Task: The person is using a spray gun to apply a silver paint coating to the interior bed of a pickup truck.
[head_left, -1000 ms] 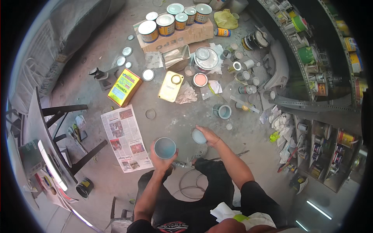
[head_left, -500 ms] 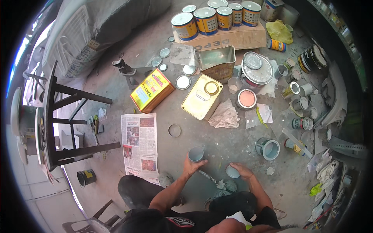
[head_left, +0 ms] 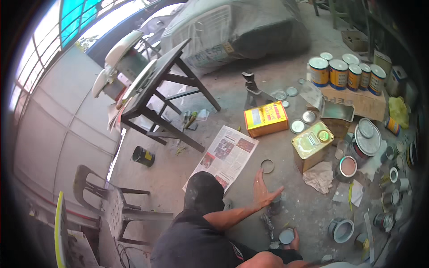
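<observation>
My left hand (head_left: 262,193) is open, its fingers stretched out and the thumb spread apart. Just beside the thumb stands a small grey cup (head_left: 275,206), partly hidden by that hand. My right hand (head_left: 295,241) is closed on the edge of a round, grey-blue can lid (head_left: 286,236), low in front of my body. Between the cup and the lid lies a paint-smeared stick (head_left: 268,225) on the floor. A loose metal ring (head_left: 267,166) lies past my left fingertips. An open can of grey paint (head_left: 341,230) stands right of the lid.
Newspaper (head_left: 228,154) covers floor by my left knee. A thinner tin (head_left: 267,119), a gold tin (head_left: 313,145), a crumpled rag (head_left: 319,177) and a pinkish paint can (head_left: 347,166) stand or lie ahead. A dark wooden stand (head_left: 194,82) and plastic chair (head_left: 118,210) are left.
The view has swung left. My left hand has let go of the grey cup and opened beside it. My right hand still holds the lid.
</observation>
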Demonstrator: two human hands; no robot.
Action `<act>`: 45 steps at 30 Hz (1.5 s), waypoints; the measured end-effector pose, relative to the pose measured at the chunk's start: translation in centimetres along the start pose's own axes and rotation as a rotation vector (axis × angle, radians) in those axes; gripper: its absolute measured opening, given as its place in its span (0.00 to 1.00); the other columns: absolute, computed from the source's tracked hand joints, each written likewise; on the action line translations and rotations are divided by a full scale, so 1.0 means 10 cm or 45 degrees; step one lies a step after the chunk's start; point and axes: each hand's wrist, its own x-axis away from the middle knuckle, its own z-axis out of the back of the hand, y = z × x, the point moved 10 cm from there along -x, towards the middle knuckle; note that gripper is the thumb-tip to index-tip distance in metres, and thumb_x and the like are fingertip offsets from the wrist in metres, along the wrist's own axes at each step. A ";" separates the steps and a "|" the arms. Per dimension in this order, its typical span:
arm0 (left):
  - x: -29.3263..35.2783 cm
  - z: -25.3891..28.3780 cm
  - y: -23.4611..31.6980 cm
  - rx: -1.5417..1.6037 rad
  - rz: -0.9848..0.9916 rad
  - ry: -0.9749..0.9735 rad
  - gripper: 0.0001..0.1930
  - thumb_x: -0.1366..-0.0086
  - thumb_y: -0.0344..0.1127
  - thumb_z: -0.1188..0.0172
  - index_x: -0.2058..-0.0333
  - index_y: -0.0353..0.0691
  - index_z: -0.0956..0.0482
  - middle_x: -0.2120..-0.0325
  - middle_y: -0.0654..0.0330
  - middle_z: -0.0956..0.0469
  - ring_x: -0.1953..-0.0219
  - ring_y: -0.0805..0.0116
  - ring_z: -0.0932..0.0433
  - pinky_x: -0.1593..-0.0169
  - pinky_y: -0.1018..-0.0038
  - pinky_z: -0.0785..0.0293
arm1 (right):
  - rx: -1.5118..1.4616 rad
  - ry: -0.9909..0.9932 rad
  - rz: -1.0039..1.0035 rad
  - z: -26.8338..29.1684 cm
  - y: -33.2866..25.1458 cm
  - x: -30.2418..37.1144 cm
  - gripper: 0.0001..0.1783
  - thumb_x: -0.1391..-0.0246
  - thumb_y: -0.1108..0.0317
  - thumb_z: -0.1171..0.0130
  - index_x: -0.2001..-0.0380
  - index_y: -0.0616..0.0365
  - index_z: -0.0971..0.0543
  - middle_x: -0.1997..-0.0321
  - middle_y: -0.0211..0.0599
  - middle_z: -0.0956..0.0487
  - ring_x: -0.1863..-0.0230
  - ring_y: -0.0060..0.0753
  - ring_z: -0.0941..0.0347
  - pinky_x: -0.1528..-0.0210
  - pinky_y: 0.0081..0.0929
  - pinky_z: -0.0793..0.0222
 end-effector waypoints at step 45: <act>1.05 -1.02 3.37 -0.075 -2.031 -0.650 0.50 0.67 0.42 0.24 0.40 0.49 0.35 0.46 0.48 0.37 0.45 0.42 0.37 0.45 0.46 0.39 | -0.378 -0.281 0.467 0.07 -0.16 0.41 0.23 0.31 0.51 0.59 0.55 0.58 0.23 0.62 0.35 0.19 0.64 0.24 0.22 0.59 0.23 0.26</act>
